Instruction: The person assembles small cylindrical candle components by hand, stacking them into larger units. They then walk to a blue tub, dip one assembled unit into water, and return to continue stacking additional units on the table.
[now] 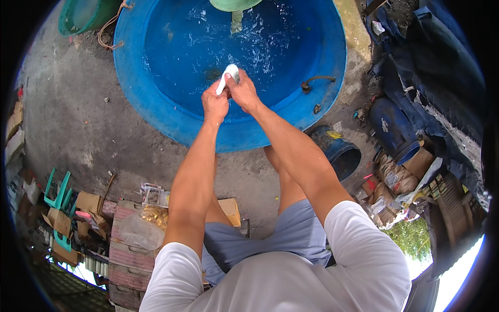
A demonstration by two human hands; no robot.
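Observation:
Both my hands are together over a large blue tub [127,73] that holds water. Between them is a small, smooth white elongated thing [228,75], wider at its far end and narrower toward me; its exact kind I cannot make out. The fingers of my left hand [214,104] are closed round its near end. My right hand [243,92] grips it from the right, thumb lying along it. Parts of the fingers are hidden behind the white thing. Beyond my hands, a pale green dipper [236,5] with a short handle sits at the tub's far side.
A rope handle [318,80] hangs on the tub's right wall. A green basin [86,15] stands at far left. On the right lie a dark blue bucket [338,153], a blue drum [395,130] and dark sheeting [442,62]. Cardboard boxes [60,221] and a clear plastic bag [140,229] are near left.

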